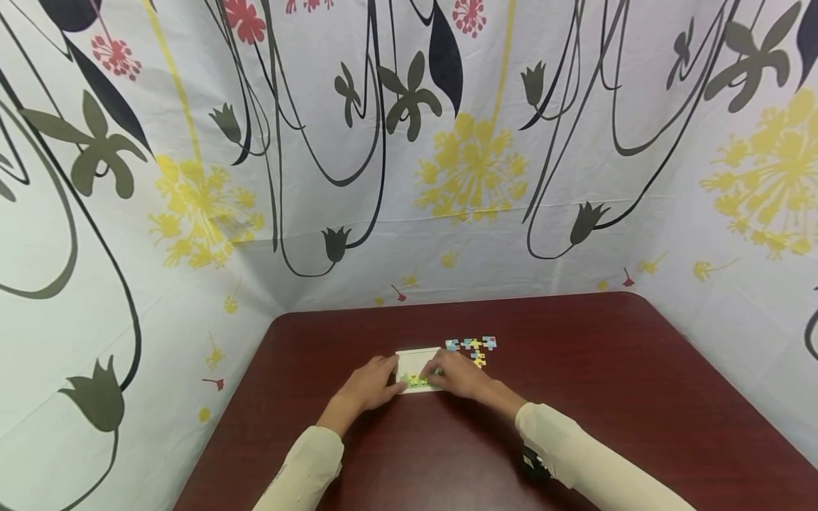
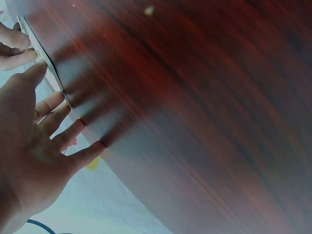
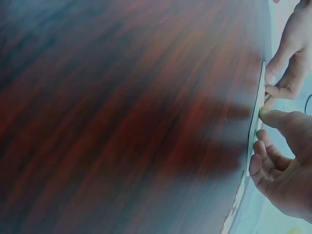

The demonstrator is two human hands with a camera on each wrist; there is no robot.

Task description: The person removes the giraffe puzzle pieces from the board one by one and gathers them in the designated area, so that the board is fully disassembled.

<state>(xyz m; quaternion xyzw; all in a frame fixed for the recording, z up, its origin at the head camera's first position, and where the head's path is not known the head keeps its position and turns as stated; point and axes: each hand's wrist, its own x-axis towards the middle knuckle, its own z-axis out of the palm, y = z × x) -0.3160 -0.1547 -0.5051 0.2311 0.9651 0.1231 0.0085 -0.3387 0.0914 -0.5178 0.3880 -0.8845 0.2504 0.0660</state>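
A white puzzle tray lies on the table, with joined green-and-yellow puzzle pieces along its near edge. My left hand rests at the tray's left side, its thumb at the near left corner. The left wrist view shows that hand's fingers spread, their tips at the tabletop and tray edge. Over the right half of the tray, my right hand has its thumb and fingertips together on a puzzle piece in the near row. That piece is mostly hidden by the fingers. In the right wrist view the other fingers are curled.
Several loose blue and yellow puzzle pieces lie just beyond my right hand. The dark red-brown table meets a flower-printed cloth at its back and sides. A small black object sits under the right sleeve.
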